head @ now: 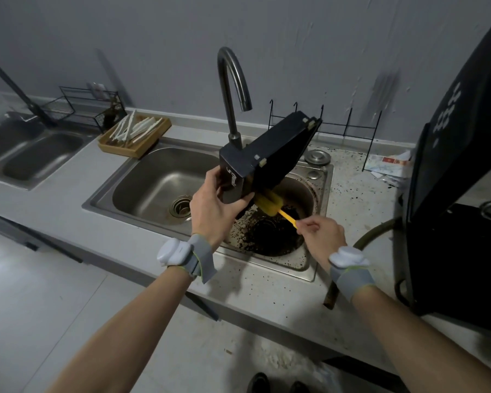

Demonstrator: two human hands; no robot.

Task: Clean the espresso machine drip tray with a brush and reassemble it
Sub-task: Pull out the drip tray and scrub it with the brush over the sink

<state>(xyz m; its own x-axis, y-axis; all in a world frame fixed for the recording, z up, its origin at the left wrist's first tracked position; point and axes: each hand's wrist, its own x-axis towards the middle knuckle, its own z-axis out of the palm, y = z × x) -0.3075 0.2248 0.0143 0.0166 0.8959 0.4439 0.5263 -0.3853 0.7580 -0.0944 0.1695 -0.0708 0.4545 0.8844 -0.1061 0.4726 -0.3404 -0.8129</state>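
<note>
My left hand (211, 207) grips the near end of the black drip tray (267, 154), which is tilted on edge over the sink with its open side facing right. My right hand (319, 232) pinches the yellow handle of a brush (270, 202). The brush's yellow sponge head presses against the tray's lower inner edge. Below them, the small right basin (312, 194) is covered in dark coffee grounds around its drain. The black espresso machine (459, 194) stands on the counter at the right.
A curved steel faucet (233, 89) rises behind the tray. The larger left basin (156, 180) has a strainer drain. A wooden tray of white sticks (135, 133) and a wire rack (88, 104) sit at the back left. Grounds speckle the counter around the sink.
</note>
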